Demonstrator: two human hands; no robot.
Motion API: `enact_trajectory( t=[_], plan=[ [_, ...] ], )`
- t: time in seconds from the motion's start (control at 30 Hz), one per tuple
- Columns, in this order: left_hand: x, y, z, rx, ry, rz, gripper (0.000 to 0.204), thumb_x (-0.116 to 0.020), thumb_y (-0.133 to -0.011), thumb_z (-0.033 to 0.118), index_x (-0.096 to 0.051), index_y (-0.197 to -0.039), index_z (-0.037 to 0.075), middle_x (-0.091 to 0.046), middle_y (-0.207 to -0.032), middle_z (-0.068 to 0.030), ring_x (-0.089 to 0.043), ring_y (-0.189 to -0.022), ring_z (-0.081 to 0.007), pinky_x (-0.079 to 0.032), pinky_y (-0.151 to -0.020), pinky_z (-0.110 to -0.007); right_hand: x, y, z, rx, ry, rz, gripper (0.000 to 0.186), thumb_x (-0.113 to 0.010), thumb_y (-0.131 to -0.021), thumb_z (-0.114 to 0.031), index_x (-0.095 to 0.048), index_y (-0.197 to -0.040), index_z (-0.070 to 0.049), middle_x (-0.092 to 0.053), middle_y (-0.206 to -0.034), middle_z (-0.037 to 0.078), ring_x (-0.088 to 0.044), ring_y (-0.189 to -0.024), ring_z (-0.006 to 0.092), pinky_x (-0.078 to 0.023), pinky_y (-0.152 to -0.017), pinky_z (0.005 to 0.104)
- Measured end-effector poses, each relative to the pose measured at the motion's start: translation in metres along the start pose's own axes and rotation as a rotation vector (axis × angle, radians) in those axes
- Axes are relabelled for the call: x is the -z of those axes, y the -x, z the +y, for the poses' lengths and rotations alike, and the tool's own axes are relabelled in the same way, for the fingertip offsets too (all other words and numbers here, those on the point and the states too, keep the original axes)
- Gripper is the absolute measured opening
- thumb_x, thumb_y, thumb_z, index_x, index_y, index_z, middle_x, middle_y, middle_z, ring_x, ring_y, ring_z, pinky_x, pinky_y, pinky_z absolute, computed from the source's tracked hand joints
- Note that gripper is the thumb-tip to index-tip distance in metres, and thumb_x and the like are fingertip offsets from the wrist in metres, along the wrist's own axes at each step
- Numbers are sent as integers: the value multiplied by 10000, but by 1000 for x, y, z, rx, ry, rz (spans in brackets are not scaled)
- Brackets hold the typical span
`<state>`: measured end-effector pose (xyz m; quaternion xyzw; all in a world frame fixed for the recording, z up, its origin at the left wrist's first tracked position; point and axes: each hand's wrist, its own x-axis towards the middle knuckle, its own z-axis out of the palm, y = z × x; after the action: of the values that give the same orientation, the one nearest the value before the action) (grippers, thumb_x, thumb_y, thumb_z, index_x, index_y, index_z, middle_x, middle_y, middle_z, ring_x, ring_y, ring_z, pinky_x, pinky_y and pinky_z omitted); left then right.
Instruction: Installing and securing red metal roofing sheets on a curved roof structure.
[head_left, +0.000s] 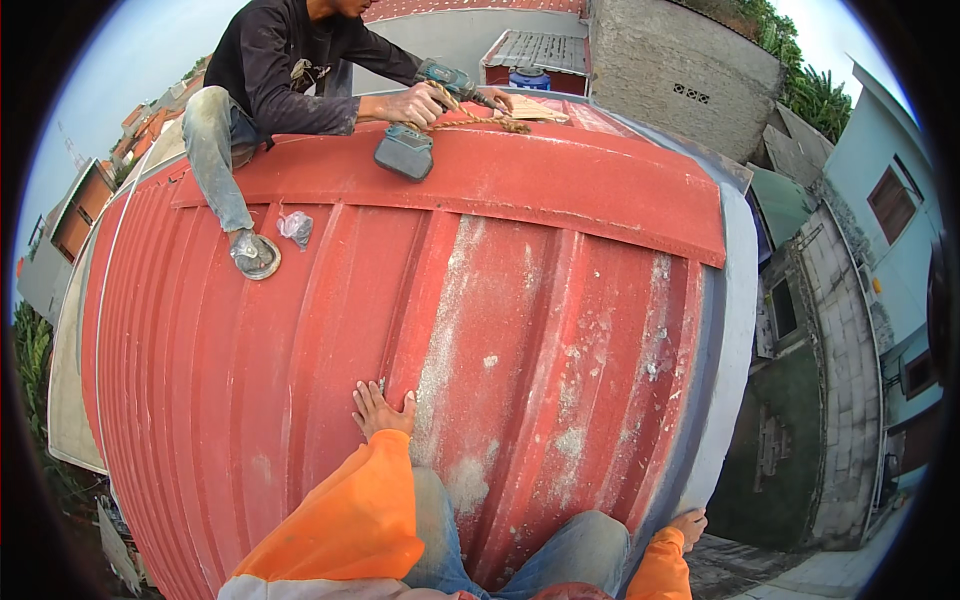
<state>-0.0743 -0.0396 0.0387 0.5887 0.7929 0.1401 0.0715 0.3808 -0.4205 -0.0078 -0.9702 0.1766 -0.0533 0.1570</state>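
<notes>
While the red corrugated roof is sloping away under the wearer, a co-worker is sitting at the upper left on the ridge cap, one sandal resting on the sheeting beside a small crumpled plastic bag; the left hand is lying flat on a rib of the roof with fingers spread, clamped on nothing; further up, the co-worker's hand is gripping a cordless drill over the ridge, by a coil of rope; the right hand is hooking over the roof's right edge, fingers curled on the rim.
</notes>
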Motion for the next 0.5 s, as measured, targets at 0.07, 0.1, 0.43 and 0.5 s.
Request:
enact_trajectory(
  t=[0.07, 0.1, 0.43, 0.5],
  plan=[
    [0, 0, 0, 2, 0, -4, 890, -585, -807, 574, -358, -1453, 6, -244, -1562, -168, -199, -1457, -322, -214, -1146, -571, 1, 1, -1, -1, 0, 0, 550, -315, -972, -518, -630, -1157, -107, -664, -1145, 139, -611, -1052, 374, -422, -901, 532],
    [0, 0, -2, 2, -3, -2, 888, -583, -808, 574, -360, -1452, 6, -244, -1562, -168, -198, -1458, -322, -214, -1146, -571, 2, 1, -1, -6, 7, -8, 551, -314, -972, -521, -629, -1160, -109, -664, -1147, 135, -610, -1054, 373, -420, -903, 532],
    [0, 0, 0, 5, -5, -2, 881, -583, -807, 571, -370, -1447, 4, -247, -1561, -168, -195, -1459, -321, -215, -1145, -572, -4, -4, 3, -23, 18, -19, 553, -312, -971, -527, -627, -1168, -118, -659, -1162, 125, -606, -1065, 363, -410, -915, 528],
    [0, 0, 0, 4, -5, 0, 881, -584, -807, 570, -369, -1446, 3, -247, -1561, -168, -196, -1459, -321, -215, -1145, -573, -4, -5, 4, -15, 17, -17, 551, -312, -972, -525, -627, -1166, -117, -661, -1159, 124, -607, -1063, 363, -411, -912, 528]
  ],
)
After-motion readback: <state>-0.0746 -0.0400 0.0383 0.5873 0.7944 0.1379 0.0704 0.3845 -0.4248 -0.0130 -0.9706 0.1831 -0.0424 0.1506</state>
